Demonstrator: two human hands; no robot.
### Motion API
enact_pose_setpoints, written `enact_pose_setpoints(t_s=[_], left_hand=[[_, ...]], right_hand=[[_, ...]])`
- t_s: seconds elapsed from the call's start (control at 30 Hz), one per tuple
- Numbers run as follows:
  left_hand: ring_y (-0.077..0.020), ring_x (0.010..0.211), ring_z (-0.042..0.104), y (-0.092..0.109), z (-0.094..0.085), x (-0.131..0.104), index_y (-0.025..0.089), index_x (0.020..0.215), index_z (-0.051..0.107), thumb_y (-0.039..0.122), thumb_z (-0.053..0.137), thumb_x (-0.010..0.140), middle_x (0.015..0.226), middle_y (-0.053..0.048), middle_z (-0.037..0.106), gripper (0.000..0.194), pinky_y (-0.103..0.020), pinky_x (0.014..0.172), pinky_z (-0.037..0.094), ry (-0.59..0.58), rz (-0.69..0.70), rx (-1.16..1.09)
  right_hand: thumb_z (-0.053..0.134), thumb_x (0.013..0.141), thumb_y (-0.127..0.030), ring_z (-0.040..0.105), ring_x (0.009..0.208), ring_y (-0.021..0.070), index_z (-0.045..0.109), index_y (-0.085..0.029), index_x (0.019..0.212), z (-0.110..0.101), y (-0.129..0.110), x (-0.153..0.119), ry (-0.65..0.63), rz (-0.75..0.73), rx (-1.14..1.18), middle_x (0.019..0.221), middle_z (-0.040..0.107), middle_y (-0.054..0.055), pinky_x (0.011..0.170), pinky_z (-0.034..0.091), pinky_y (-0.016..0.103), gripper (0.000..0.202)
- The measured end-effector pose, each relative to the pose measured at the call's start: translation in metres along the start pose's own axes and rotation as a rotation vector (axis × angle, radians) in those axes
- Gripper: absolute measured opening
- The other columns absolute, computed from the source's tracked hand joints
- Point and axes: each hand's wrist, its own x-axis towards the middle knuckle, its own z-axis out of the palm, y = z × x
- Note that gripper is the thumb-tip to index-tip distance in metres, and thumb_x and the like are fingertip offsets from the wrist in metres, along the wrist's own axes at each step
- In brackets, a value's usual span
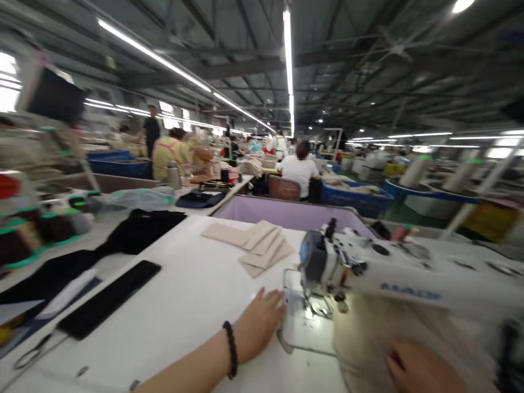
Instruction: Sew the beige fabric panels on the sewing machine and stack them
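My left hand (260, 322), with a dark beaded bracelet on its wrist, lies palm down on the white table (184, 289), just left of the machine's needle plate (309, 327). Its fingers are slightly spread and nothing is in them. At the lower right, my right hand (421, 365) rests on a beige fabric piece (380, 327) beneath the arm of the white sewing machine (409, 273). That hand is blurred, and its fingers are largely hidden. Several beige fabric pieces (266, 248) lie fanned out behind my left hand.
A black phone-like slab (110, 297) and small scissors (33, 352) lie at the left, beside dark cloth (143, 229) and thread cones (53, 226). Behind the table stands a lilac-lined bin (282, 213). A seated person in white (298, 172) is farther back.
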Motion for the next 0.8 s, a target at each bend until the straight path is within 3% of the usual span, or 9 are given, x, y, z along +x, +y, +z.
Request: enact_pose_setpoints(t_s=[0.07,0.13,0.37,0.5,0.8], left_hand=[[-0.0271,0.121,0.041,-0.002,0.004,-0.001,0.016,0.118,0.048,0.002,0.038,0.082,0.131,-0.015,0.045,0.040,-0.054,0.100,0.033,0.020,-0.015,0.011],[-0.0268,0.121,0.042,-0.002,0.006,-0.003,0.018,0.119,0.048,0.000,0.039,0.080,0.131,-0.014,0.045,0.044,-0.054,0.099,0.035,0.070,0.034,0.040],[-0.0271,0.115,0.049,0.011,-0.003,-0.017,0.021,0.120,0.049,0.008,0.041,0.083,0.127,-0.012,0.050,0.040,-0.052,0.094,0.041,0.157,0.151,0.036],[-0.0276,0.113,0.051,0.019,-0.008,-0.018,0.019,0.118,0.051,0.008,0.041,0.084,0.126,-0.014,0.051,0.037,-0.052,0.092,0.043,0.149,0.169,0.043],[-0.0273,0.114,0.049,0.036,-0.017,-0.014,0.019,0.122,0.045,0.003,0.040,0.081,0.127,-0.013,0.050,0.044,-0.054,0.093,0.041,0.124,0.197,-0.042]], right_hand=[[0.050,0.064,-0.010,0.054,0.060,0.0240,0.050,-0.020,0.051,-0.007,0.000,-0.010,-0.062,0.146,-0.072,0.059,0.059,0.010,0.058,0.036,0.036,0.017],[0.046,0.064,-0.012,0.053,0.065,0.0225,0.050,-0.020,0.054,-0.013,-0.002,-0.009,-0.072,0.186,-0.025,0.063,0.060,0.008,0.061,0.034,0.034,0.014],[0.042,0.061,-0.025,0.044,0.050,0.0123,0.049,-0.019,0.054,-0.033,0.016,-0.008,-0.177,0.261,0.427,0.050,0.049,-0.001,0.052,0.033,0.026,0.012],[0.042,0.060,-0.038,0.041,0.049,0.0114,0.049,-0.019,0.057,-0.038,0.026,-0.013,-0.156,0.299,0.620,0.050,0.045,-0.002,0.052,0.034,0.026,0.020],[0.051,0.057,-0.040,0.032,0.044,0.0088,0.050,-0.019,0.056,-0.067,0.028,-0.024,-0.104,0.383,0.762,0.048,0.039,-0.005,0.046,0.024,0.025,0.020]])
